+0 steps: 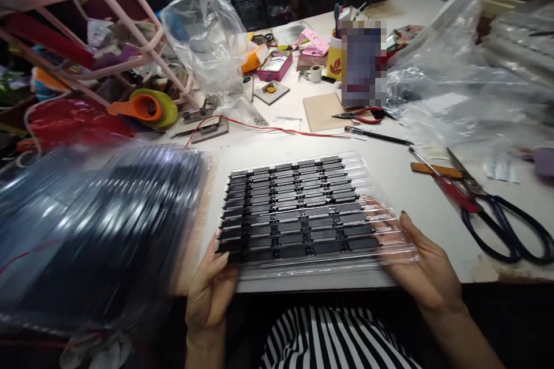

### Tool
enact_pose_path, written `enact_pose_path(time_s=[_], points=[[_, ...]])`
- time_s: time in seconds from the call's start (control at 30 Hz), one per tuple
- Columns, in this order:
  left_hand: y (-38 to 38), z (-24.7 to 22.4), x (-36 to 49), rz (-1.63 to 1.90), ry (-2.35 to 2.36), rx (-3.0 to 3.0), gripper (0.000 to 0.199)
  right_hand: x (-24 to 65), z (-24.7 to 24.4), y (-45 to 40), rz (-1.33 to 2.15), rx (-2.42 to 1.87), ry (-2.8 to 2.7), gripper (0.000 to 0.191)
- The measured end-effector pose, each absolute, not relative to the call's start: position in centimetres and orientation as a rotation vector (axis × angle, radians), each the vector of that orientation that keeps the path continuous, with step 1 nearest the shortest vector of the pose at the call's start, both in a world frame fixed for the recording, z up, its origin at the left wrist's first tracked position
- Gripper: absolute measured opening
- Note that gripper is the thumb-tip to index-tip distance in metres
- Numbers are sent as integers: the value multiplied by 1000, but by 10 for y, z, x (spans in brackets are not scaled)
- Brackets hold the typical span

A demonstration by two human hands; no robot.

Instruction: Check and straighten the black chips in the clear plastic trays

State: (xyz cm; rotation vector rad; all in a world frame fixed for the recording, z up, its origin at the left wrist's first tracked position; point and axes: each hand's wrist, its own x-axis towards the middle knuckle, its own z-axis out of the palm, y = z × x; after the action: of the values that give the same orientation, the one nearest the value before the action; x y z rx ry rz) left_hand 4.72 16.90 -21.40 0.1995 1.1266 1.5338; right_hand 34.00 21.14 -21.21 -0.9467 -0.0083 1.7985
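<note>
A clear plastic tray [381, 242] lies tilted over the front edge of the white table, filled with several rows of long black parts [298, 207]. My left hand [214, 285] grips its near left corner, thumb on top and fingers underneath. At the right end, my right hand [422, 271] holds the tray from below; its fingers show through the clear plastic and the thumb is at the edge. To the left is a tall stack of similar filled trays [99, 230], blurred.
Large scissors [493, 213] and a red-handled tool [454, 187] lie at the right. Behind are a black pen [378, 135], red pliers [366, 115], a beige square [322, 110] and a red wire [268, 128]. A pink rack [125, 6] stands back left; plastic bags [467, 92] lie back right.
</note>
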Motion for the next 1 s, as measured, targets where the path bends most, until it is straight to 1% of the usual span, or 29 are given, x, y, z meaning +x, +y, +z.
enact_pose_path(time_s=[0.17,0.33,0.5,0.77,1.0], points=[[170,-219,51,1533,962,239,46,350,-218,211,1763,-1070,-85,38],[172,-227,49,1484,921,325,51,361,-225,205,1751,-1146,-184,43],[172,-224,45,1405,963,306,52,367,-230,200,1756,-1142,-253,44],[170,-224,44,1351,952,348,42,365,-233,203,1753,-1136,-249,45],[168,-225,42,1364,957,339,45,368,-235,201,1785,-1080,-181,41]])
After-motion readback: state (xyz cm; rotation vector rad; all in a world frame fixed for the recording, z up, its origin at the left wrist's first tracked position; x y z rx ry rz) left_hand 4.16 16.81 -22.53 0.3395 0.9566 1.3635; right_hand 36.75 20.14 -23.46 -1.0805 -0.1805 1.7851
